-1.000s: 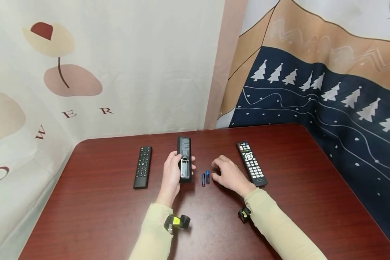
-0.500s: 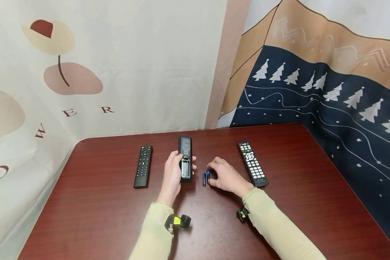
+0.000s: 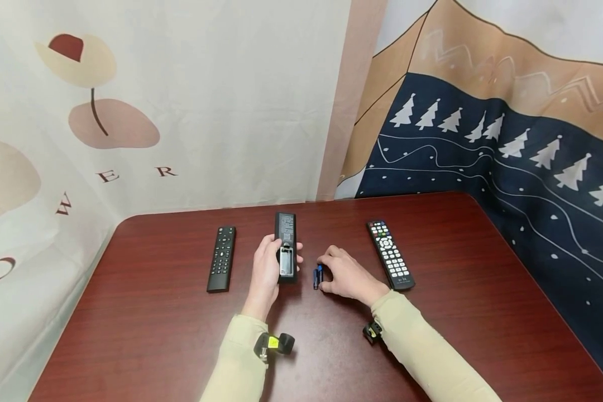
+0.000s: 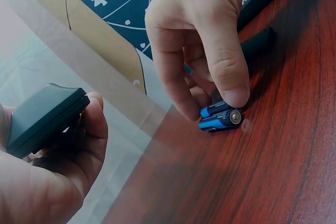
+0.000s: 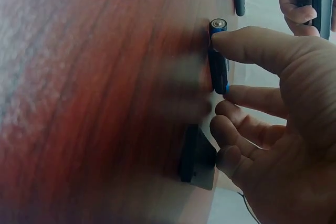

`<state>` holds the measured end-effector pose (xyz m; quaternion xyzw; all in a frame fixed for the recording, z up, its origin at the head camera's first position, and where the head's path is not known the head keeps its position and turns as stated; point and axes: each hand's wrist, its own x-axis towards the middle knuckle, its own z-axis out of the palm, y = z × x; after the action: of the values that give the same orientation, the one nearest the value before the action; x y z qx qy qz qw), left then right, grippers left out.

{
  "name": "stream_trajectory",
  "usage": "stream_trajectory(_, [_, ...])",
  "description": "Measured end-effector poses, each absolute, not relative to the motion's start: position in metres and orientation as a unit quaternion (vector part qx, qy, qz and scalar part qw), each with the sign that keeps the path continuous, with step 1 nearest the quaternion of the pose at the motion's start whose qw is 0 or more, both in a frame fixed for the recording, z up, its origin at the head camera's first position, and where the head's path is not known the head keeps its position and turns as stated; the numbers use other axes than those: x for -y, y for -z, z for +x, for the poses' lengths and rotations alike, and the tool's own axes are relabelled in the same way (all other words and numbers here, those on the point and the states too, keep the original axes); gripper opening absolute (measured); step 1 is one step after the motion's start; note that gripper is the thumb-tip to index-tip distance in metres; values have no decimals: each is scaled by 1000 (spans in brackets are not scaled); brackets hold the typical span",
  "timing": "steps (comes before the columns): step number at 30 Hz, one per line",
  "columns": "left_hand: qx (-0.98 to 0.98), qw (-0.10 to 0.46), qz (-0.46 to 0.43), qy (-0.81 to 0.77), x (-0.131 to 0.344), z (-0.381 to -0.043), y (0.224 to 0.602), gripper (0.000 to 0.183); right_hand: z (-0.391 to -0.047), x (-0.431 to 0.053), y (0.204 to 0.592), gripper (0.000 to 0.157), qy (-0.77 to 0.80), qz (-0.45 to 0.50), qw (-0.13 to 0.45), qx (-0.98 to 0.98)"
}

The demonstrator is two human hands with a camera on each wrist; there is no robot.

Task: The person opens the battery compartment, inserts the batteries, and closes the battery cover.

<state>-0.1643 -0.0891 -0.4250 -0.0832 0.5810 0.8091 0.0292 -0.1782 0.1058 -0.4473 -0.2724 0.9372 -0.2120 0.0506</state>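
Note:
My left hand grips a black remote control, back side up, its battery compartment uncovered with metal contacts showing. Two small blue-and-black batteries lie side by side on the table just right of that remote. Over them reaches my right hand, its thumb and index finger pinching the right-hand battery near its two ends. The other battery is right beside it. In the right wrist view the pinched battery shows its metal tip near the thumb, while the remaining fingers curl loosely.
A black remote lies button side up at left on the reddish-brown table. Another remote with white buttons lies beyond my right wrist. Near it, a small dark piece sits behind the right hand. Printed curtains hang at the back.
My right hand has moved left onto the batteries and closed finger and thumb on the right-hand one, which has shifted slightly left. The left hand and its remote stay in place.

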Motion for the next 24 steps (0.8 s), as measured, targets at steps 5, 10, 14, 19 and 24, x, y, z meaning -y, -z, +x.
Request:
stream_trajectory(5, [-585,31,-84,-806,89,-163,425,24,-178,-105,447,45,212,-269,53,-938])
stream_trajectory(10, [-589,34,-85,-803,90,-163,426,25,-178,-105,449,41,212,-266,53,-939])
stream_trajectory(14, [-586,35,-85,-805,90,-163,426,26,-179,-105,450,38,210,-268,47,-939])
stream_trajectory(19, [-585,37,-86,-806,90,-164,426,27,-179,-106,450,36,214,-270,41,-938])
stream_trajectory(24, [-581,35,-83,-809,90,-163,424,28,-179,-106,450,36,225,-266,41,-937])
